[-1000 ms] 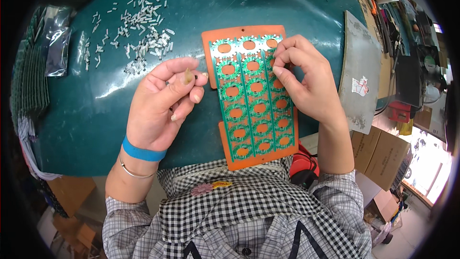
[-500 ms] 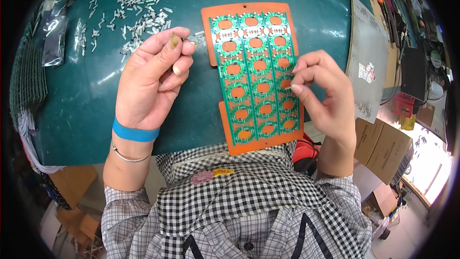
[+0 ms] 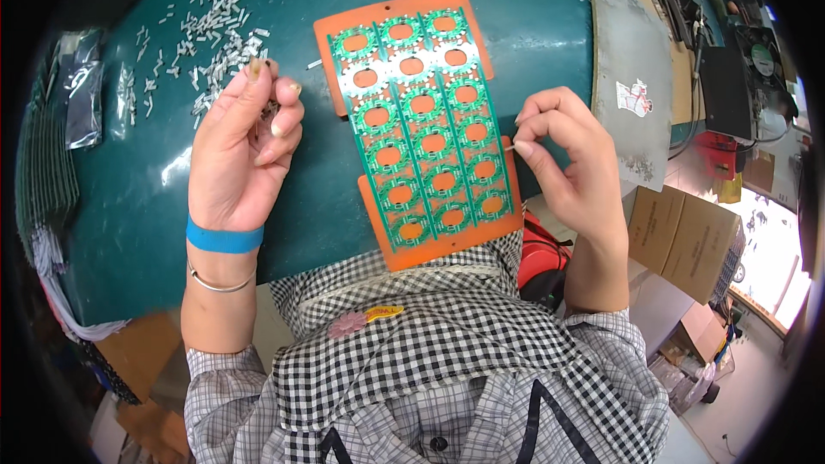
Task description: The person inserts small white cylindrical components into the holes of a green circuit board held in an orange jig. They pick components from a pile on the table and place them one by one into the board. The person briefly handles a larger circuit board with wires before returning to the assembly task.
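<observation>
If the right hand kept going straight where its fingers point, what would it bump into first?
Probably the right edge of the green board, though how high the right hand is looks unclear.

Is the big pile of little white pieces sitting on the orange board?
No, the pile lies on the green table, left of the orange board.
</observation>
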The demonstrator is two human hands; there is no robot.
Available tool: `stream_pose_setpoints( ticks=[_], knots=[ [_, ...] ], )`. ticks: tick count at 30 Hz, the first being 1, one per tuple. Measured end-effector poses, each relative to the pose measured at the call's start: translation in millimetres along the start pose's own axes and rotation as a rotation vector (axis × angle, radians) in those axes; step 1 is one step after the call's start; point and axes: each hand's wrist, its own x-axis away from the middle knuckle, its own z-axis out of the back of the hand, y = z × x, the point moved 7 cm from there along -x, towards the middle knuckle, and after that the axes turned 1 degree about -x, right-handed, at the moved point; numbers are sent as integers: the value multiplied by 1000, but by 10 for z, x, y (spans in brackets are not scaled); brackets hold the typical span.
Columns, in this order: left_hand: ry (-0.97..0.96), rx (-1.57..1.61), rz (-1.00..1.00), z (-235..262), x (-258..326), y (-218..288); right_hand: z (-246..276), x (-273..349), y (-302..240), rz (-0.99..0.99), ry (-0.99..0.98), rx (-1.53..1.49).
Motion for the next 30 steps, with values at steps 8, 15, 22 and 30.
stream_pose_setpoints(
  ticks=[8,15,22,30],
  knots=[
    [-83,9,102,-83,28,-100,-88,-109,37,25,-26,50],
    [-82,3,122,-79,34,-121,-144,-238,84,57,33,64],
    [-61,10,117,-69,24,-117,-116,-353,133,85,53,69],
    [-49,-14,120,-68,20,-130,-160,-534,158,96,56,94]
  ],
)
